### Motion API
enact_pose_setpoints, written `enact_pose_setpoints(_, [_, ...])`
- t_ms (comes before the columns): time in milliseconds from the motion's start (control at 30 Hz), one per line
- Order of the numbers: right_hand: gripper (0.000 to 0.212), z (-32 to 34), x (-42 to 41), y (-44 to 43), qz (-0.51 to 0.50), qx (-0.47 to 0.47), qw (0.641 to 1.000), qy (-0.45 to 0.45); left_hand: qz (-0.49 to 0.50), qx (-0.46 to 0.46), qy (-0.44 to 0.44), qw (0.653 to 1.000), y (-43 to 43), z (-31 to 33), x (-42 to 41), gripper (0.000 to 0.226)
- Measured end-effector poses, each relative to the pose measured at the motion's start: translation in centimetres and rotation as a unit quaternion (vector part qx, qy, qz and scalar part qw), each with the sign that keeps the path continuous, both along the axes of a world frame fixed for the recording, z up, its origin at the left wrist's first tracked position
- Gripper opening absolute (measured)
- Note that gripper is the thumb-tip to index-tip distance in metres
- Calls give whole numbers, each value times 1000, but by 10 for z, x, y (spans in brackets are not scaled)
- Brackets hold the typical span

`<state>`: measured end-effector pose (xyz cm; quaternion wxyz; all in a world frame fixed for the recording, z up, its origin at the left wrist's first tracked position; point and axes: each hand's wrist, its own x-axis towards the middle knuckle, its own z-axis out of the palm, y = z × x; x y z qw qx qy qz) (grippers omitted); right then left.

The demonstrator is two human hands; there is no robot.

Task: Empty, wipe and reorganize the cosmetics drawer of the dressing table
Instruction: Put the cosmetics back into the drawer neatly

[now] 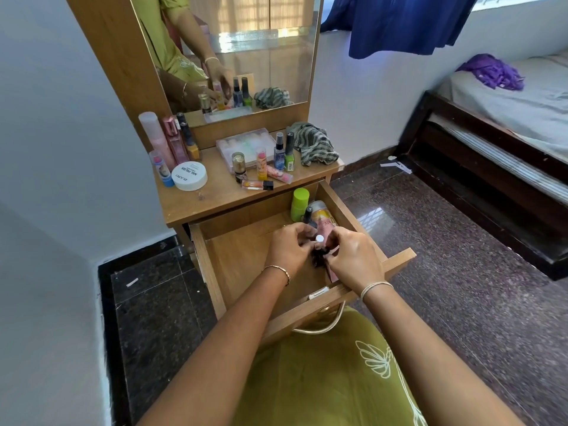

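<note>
The wooden drawer (pixel 212 272) of the dressing table is pulled out. Over its right part, my left hand (pixel 290 245) and my right hand (pixel 350 256) meet, both pinching a small dark frilly item (pixel 319 256) with a white round cap (pixel 319 238) just above it. Behind my hands, a lime-green bottle (pixel 299 204), a dark nail polish bottle (pixel 309 215) and a pink-and-yellow can (pixel 322 215) stay in the drawer's back right corner. The drawer's left half shows bare wood.
On the tabletop (pixel 221 192) stand several cosmetics: a white nail polish remover jar (pixel 189 176), pink bottles (pixel 166 139), a clear organizer box (pixel 246 146), small bottles and a striped green cloth (pixel 313 146). A mirror stands behind; a bed (pixel 498 118) lies at right.
</note>
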<state>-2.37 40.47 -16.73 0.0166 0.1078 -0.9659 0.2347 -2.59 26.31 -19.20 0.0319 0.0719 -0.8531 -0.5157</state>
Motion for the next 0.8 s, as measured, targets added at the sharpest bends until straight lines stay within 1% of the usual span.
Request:
enact_pose_setpoints(100, [20, 0, 0, 0, -5, 2, 1000, 4, 11, -1, 9, 1000, -11, 3, 5, 24])
enact_pose_setpoints(233, [23, 2, 1, -2, -15, 1, 1000, 3, 30, 0, 10, 999, -24, 8, 13, 22])
enact_pose_setpoints(300, [21, 2, 2, -2, -23, -3, 1000, -3, 36, 2, 9, 999, -29, 10, 16, 23])
enact_pose_setpoints(467, [6, 9, 3, -5, -31, -13, 999, 4, 46, -3, 21, 999, -39, 20, 26, 23])
enact_pose_setpoints(533, [5, 17, 5, -10, -37, -18, 999, 7, 53, -1, 34, 998, -45, 28, 28, 22])
enact_pose_setpoints(600, [6, 26, 8, -20, -43, -19, 998, 29, 66, 6, 51, 996, -52, 38, 30, 22])
enact_pose_setpoints(700, [13, 44, 11, -48, -16, -32, 996, 87, 96, 30, 90, 991, -65, 57, 34, 19])
enact_pose_setpoints(800, [16, 65, 12, -89, 43, -65, 991, 109, 161, 29, 146, 976, -91, 76, 39, 15])
